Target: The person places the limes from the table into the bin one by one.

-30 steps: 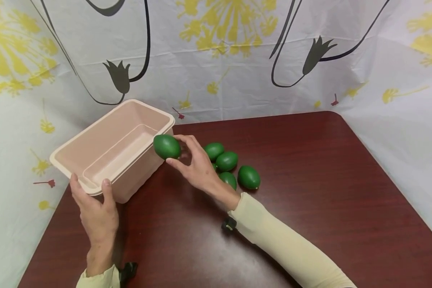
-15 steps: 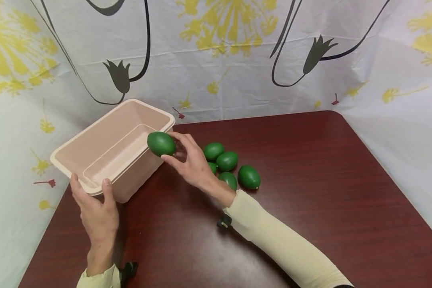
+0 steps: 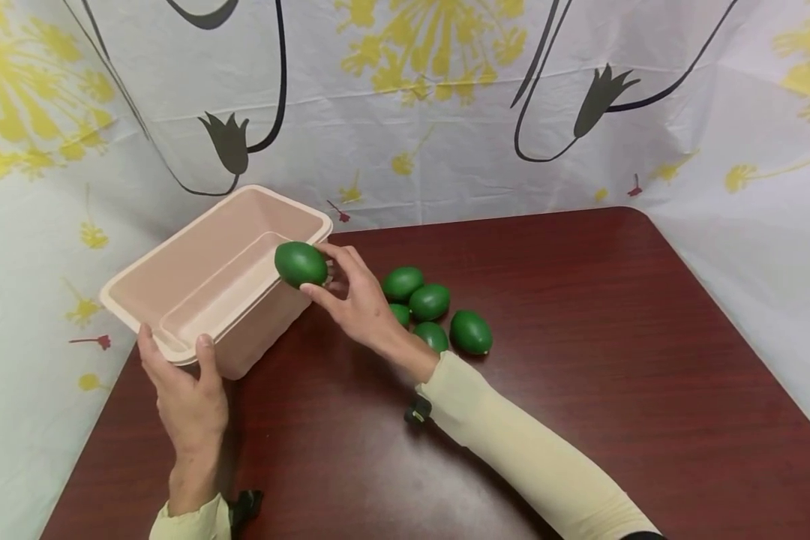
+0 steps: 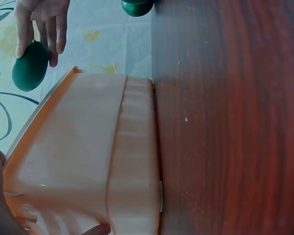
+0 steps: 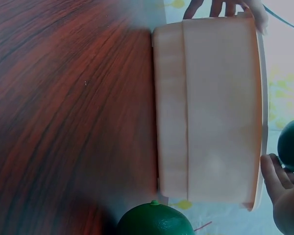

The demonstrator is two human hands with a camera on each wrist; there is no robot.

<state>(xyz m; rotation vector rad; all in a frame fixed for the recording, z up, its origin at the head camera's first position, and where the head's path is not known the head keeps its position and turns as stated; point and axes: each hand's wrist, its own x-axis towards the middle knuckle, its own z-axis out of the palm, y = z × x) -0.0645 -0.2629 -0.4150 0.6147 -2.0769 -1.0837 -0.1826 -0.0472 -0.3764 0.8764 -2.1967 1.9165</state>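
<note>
In the head view, my left hand (image 3: 192,409) holds the near corner of a pinkish-beige plastic bin (image 3: 253,337), thumb and finger at its rim. My right hand (image 3: 364,307) pinches a green lime (image 3: 300,262) between thumb and fingers, raised at the bin's right-hand rim. The left wrist view shows this lime (image 4: 30,68) above the level of the rim, the fingers around its upper end. From the right wrist, the bin's side wall (image 5: 220,112) fills the middle, with the held lime (image 5: 291,147) just beyond its rim. No fruit shows on the visible part of the bin's floor.
Several more limes lie grouped on the dark red wooden table (image 3: 580,390), right of the bin; one lime (image 3: 471,332) sits at the group's right side. Behind the table hangs a white cloth (image 3: 459,172) with yellow and grey flower prints.
My right hand has carried the lime slightly left and up, so it now overlaps the bin's rim. The left hand keeps its hold on the bin's corner.
</note>
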